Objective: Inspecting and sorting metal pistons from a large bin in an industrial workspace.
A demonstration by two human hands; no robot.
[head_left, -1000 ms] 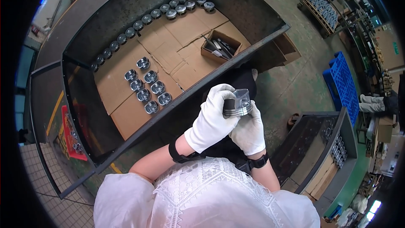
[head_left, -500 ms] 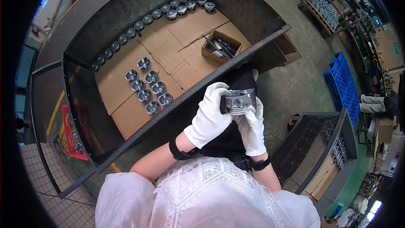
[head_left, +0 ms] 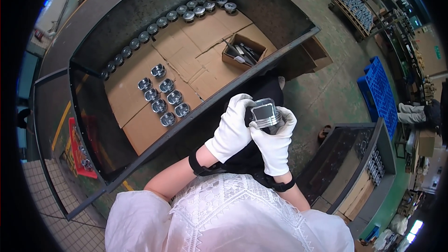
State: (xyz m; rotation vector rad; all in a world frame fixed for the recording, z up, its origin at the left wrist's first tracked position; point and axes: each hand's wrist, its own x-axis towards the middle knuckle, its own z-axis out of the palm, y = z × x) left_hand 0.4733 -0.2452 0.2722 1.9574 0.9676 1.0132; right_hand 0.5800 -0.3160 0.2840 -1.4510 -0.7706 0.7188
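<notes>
A silver engine piston (head_left: 264, 113) is held between my two white-gloved hands, in front of my body. My left hand (head_left: 233, 123) grips its left side, and my right hand (head_left: 274, 137) has its fingers round the right side and lower edge. A dark rectangular patch on the piston's side and the ring grooves below it face up at me. Beyond the bin's near edge, several more pistons (head_left: 159, 106) stand in two rows on brown cardboard (head_left: 196, 60). Another line of pistons (head_left: 152, 29) runs along the far wall.
The metal bin's near rim (head_left: 196, 109) crosses in front of my hands. Inside it is a small cardboard box (head_left: 243, 51) of tools. A second bin (head_left: 380, 158) with pistons stands at right, near a blue pallet (head_left: 379, 95). At left is a red crate (head_left: 80, 147).
The piston has been turned in my hands: its round pin hole faced me before, and now a dark rectangular side patch does. My right hand has shifted its hold around it.
</notes>
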